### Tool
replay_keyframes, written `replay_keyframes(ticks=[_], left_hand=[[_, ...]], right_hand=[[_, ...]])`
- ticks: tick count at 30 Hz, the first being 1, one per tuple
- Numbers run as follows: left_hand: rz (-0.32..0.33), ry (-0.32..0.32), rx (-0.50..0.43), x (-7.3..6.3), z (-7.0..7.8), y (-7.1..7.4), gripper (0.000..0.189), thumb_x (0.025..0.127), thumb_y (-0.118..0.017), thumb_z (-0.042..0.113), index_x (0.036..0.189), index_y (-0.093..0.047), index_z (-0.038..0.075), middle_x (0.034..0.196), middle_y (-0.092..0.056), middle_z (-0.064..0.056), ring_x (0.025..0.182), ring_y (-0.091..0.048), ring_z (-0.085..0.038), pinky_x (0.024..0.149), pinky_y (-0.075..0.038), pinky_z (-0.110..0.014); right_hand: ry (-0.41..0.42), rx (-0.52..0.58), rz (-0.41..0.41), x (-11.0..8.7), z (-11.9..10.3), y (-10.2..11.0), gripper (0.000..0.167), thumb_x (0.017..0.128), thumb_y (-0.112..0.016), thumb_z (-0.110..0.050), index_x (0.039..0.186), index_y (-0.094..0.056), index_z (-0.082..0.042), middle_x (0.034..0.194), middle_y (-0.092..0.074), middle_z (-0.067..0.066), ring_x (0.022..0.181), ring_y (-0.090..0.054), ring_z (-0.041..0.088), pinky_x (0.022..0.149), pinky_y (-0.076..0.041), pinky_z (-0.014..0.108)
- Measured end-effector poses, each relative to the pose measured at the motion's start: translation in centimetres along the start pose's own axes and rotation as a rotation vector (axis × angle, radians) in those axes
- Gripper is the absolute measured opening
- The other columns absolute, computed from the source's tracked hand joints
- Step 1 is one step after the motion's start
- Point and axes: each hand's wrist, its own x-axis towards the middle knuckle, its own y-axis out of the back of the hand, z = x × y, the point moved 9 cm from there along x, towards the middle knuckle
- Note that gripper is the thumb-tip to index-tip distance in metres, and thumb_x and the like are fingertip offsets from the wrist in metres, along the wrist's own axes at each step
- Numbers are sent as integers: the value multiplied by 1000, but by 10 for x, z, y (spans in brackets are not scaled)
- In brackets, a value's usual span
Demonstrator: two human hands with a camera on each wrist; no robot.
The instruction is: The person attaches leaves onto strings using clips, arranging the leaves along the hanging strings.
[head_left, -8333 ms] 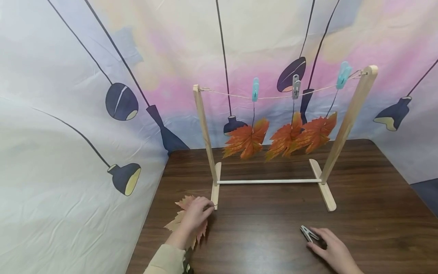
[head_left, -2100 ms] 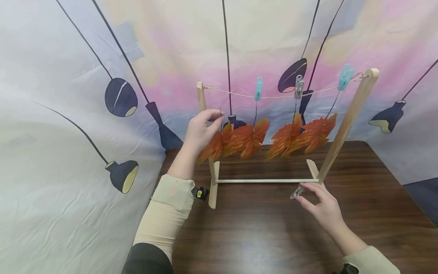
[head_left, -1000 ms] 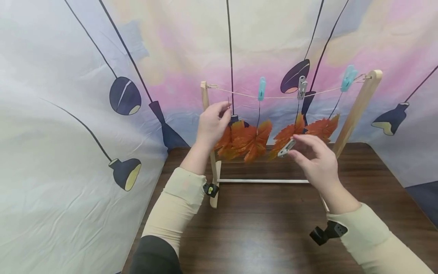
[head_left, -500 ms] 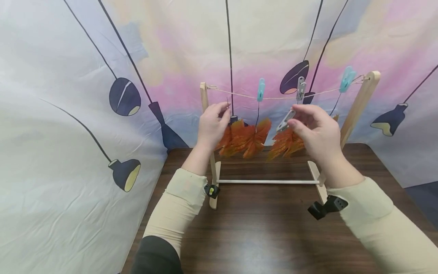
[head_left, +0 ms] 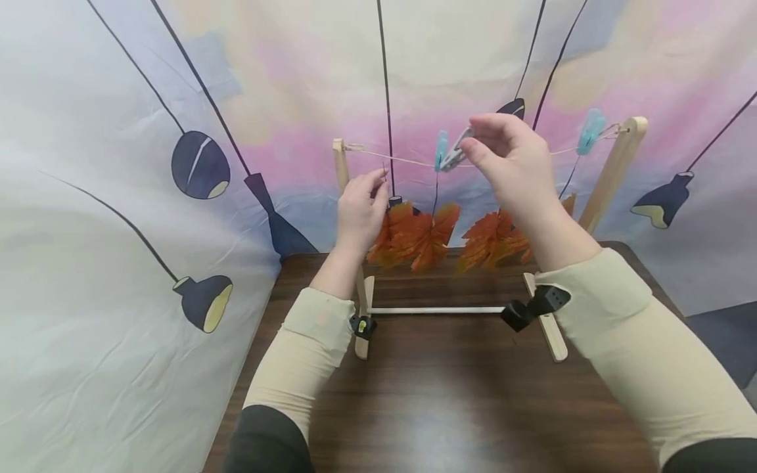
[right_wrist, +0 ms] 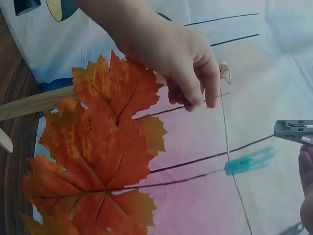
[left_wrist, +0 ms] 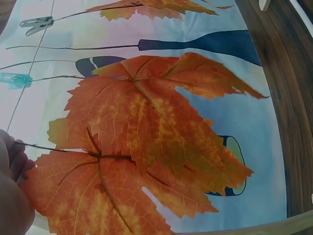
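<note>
My left hand (head_left: 361, 209) pinches the thin stem of an orange artificial maple leaf (left_wrist: 93, 200), just below the string (head_left: 399, 159) near the left post. The stem's tip sticks up past the fingertips, close to the string. In my right hand (head_left: 513, 167) a grey clothespin (head_left: 458, 151) is held between thumb and fingers, in front of the string beside a teal clothespin (head_left: 441, 150). That teal clothespin holds another orange leaf (head_left: 428, 236), which overlaps the pinched one. Behind my right hand, the hanging grey clothespin (left_wrist: 36, 23) is hidden in the head view.
A wooden stand (head_left: 615, 171) carries the string between two posts, with a white rod (head_left: 437, 310) low across it. Another teal clothespin (head_left: 591, 131) hangs near the right post. The stand is on a dark brown table (head_left: 437, 394), before a painted cloth backdrop (head_left: 284, 79).
My left hand has picked up the leaf from the table and raised it to the string. My right hand has lifted the grey clothespin up and left, to string height.
</note>
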Motion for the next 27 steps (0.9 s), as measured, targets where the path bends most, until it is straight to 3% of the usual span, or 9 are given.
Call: replay_keyframes(ticks=[8,12,21,27], left_hand=[[31,-42,46,3,4,0,20,91,-56,2,108,-65,-3,92,-65,-13,86,-56,-28,78,-46,-34],[26,-19,40,4,2,-2,20,92,-56,2,108,-65,-3,92,-65,-14,86,-56,-28,78,-46,-33],[-39,48,30,6,0,-7,22,93,-55,3,112,-63,-3,98,-65,-14,91,-57,-28,84,-45,-32],[-77,103,21,7,-9,-11,23,94,-54,5,114,-63,-1,101,-65,-13,94,-57,-27,85,-45,-31]], right_hand=[[27,21,66,17,-6,-16,36,87,-66,-25,117,-60,-6,102,-63,3,92,-57,11,83,-45,23],[28,0,76,23,-10,-24,32,88,-65,-27,114,-61,-9,101,-63,2,92,-57,11,83,-44,22],[54,-224,1,44,-34,-35,30,92,-58,-34,113,-60,-12,106,-63,-2,97,-55,9,87,-39,20],[43,-247,-70,53,-32,-50,26,93,-58,-31,110,-61,-12,102,-63,-2,93,-55,8,84,-39,21]])
